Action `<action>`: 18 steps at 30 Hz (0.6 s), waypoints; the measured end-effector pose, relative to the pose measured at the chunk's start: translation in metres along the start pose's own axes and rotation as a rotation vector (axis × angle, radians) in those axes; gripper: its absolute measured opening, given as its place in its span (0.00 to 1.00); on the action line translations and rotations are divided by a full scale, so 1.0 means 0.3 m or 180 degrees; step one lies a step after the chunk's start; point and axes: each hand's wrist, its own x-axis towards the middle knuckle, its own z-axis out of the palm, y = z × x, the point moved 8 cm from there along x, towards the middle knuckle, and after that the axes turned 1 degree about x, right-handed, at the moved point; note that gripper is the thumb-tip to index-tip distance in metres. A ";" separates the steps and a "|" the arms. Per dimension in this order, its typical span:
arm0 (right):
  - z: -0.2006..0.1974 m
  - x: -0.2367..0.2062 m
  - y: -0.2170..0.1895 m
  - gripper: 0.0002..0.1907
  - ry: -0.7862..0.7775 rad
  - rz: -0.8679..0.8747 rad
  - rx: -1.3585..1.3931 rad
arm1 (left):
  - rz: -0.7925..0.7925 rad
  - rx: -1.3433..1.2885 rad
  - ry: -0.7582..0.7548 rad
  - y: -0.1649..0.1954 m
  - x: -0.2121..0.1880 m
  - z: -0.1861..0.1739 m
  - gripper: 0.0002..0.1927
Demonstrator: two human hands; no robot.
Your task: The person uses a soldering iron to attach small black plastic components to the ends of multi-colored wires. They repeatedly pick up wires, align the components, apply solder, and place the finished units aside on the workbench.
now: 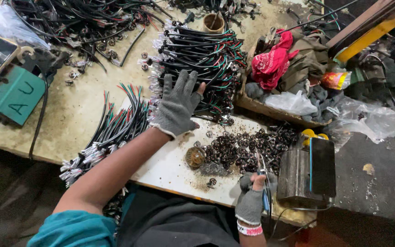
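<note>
My left hand (178,103), in a grey knit glove, reaches forward with fingers spread and rests on a big bundle of black cables with red, green and white wire ends (202,55). My right hand (251,197), in a fingerless grey glove, grips a thin tool with a blue handle (264,192) near the table's front edge. Just beyond it lies a heap of small dark round metal parts (248,145) on a white board (165,167). A second bundle of black cables (110,130) lies left of my forearm.
A dark metal box with a blue stripe (307,171) stands right of my right hand. A green machine (12,93) sits at the left edge. Red cloth (273,61), rags and plastic bags fill a tray at right. More cables (78,23) and a tape roll (213,23) lie at the back.
</note>
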 end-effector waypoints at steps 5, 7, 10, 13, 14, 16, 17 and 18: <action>0.166 0.021 -0.013 0.37 -0.0956 0.0675 0.1182 | 0.0298 -0.0862 0.1064 0.055 -0.301 -0.111 0.49; 0.189 0.043 0.009 0.40 -0.0682 0.1097 0.1614 | 0.0277 -0.1044 0.1241 0.067 -0.425 -0.119 0.39; 0.252 0.074 -0.007 0.42 -0.0957 0.1054 0.2015 | 0.0022 -0.1374 0.1417 0.065 -0.573 -0.107 0.34; 0.270 0.086 0.022 0.42 -0.0927 0.1343 0.2248 | -0.0318 -0.1589 0.1341 0.048 -0.681 -0.072 0.35; 0.271 0.088 0.028 0.42 -0.0917 0.1371 0.2371 | -0.0388 -0.1585 0.1318 0.041 -0.706 -0.062 0.35; 0.275 0.085 0.039 0.42 -0.0900 0.1430 0.2613 | -0.0537 -0.1576 0.1269 0.018 -0.743 -0.047 0.34; 0.279 0.086 0.042 0.41 -0.0939 0.1414 0.2691 | -0.0516 -0.1551 0.1267 0.008 -0.751 -0.047 0.34; 0.282 0.086 0.045 0.41 -0.0978 0.1405 0.2767 | -0.0500 -0.1524 0.1261 -0.004 -0.755 -0.050 0.34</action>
